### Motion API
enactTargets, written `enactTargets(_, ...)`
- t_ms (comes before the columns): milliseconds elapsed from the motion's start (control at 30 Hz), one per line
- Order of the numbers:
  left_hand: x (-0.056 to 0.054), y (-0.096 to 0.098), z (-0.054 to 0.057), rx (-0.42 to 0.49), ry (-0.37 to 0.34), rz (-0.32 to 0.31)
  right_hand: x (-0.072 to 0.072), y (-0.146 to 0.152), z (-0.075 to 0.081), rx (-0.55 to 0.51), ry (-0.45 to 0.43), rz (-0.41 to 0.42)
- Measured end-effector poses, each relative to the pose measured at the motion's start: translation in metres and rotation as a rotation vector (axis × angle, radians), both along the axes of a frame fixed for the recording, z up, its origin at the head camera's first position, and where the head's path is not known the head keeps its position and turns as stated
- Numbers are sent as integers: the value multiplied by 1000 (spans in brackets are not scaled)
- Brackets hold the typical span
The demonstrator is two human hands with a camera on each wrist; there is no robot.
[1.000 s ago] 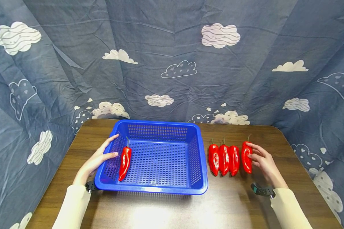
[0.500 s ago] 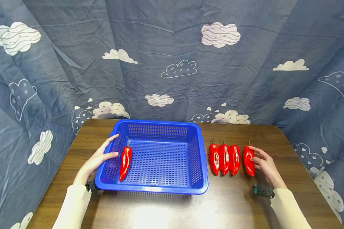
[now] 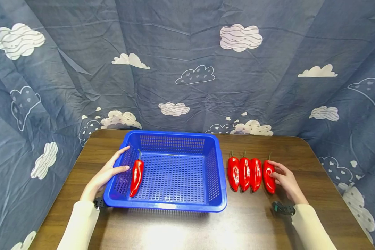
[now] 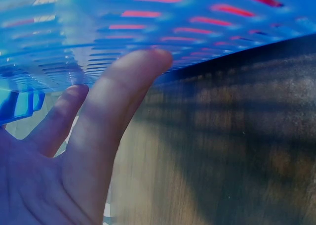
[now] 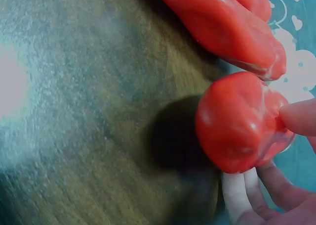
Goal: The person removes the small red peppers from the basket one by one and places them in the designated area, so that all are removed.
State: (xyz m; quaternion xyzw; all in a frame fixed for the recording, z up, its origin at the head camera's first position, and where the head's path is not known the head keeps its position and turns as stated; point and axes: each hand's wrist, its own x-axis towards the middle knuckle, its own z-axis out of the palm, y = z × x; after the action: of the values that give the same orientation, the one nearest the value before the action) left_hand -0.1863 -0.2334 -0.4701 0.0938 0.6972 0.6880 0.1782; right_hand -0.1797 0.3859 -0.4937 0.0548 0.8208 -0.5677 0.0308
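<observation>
My right hand (image 3: 285, 181) holds a long red pepper (image 3: 268, 175) at the right of the table, its green stem pointing away. In the right wrist view, the thumb is on one side of this pepper (image 5: 234, 123) and several fingers are beneath it. On the left, a blue perforated basket (image 3: 220, 173) has my left hand (image 3: 104, 173) gripping its left rim, thumb and a finger reaching over. Other fingers (image 4: 111, 94) lie along the basket's outer wall in the left wrist view. One red pepper (image 3: 136, 177) lies inside, along the left wall, stem away.
Three red peppers (image 3: 244, 174) lie side by side between the basket and the held pepper. Everything stands on a brown wooden table (image 3: 193, 229). A dark blue cloud-patterned curtain (image 3: 162, 83) hangs behind and around it.
My right hand and its pepper shifted slightly right and nearer, then back left, close to the row of three. The left hand and basket have stayed put.
</observation>
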Motion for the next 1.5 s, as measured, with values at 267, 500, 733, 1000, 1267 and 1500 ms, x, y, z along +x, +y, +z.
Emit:
enactTargets(267, -1, 0, 0, -2, 0, 4, -1, -6, -4, -44, 27, 21)
enactTargets(500, -1, -1, -2, -5, 1, 2, -3, -7, -2, 15, 15, 22)
enactTargets(733, 0, -1, -1, 2, -3, 5, 0, -6, 3, 50, 13, 0)
enactTargets(1000, -1, -1, -1, 3, -9, 4, -1, -6, 16, 38, 72, -20)
enactTargets(1267, 1, -1, 1, 3, -20, -1, -7, -19, 34, 27, 146, 8)
enactTargets(1500, 0, -1, 0, -11, -11, 3, -20, -37, 38, -75, 182, 44)
